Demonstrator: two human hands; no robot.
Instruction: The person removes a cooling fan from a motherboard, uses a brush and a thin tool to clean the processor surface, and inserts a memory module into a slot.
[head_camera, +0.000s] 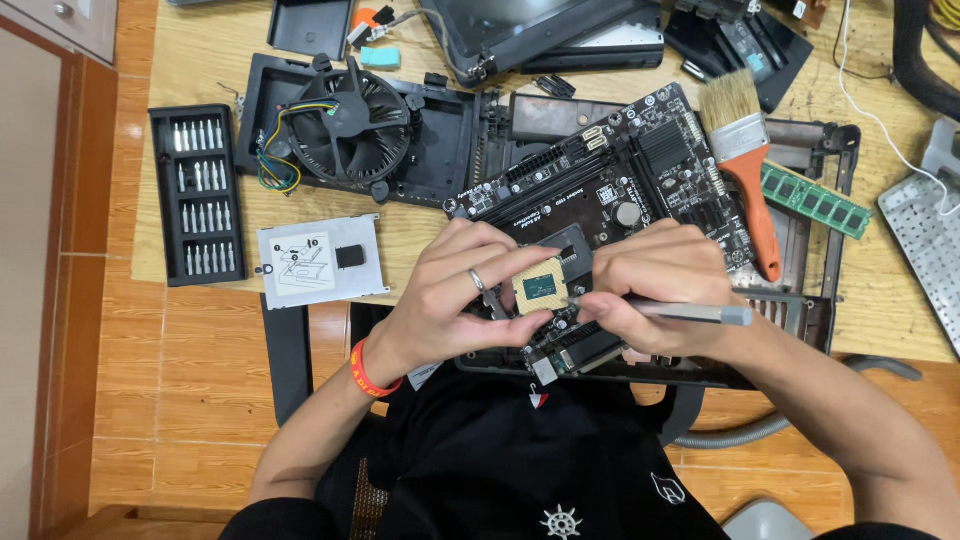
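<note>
Between our hands we hold a small square processor chip (541, 287), flat gold-and-green face up. Our left hand (452, 295) pinches its left edge with curled fingers. Our right hand (655, 290) closes around a slim grey metal tool (690, 313), lying left-right, its tip seemingly at the chip. A black motherboard (610, 190) lies just beyond.

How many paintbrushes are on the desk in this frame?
1. A flat pale-bristled paintbrush with an orange handle lies at the right of the black computer motherboard, beyond the right hand, which grips a grey metal screwdriver. Clutter may hide others.
</note>
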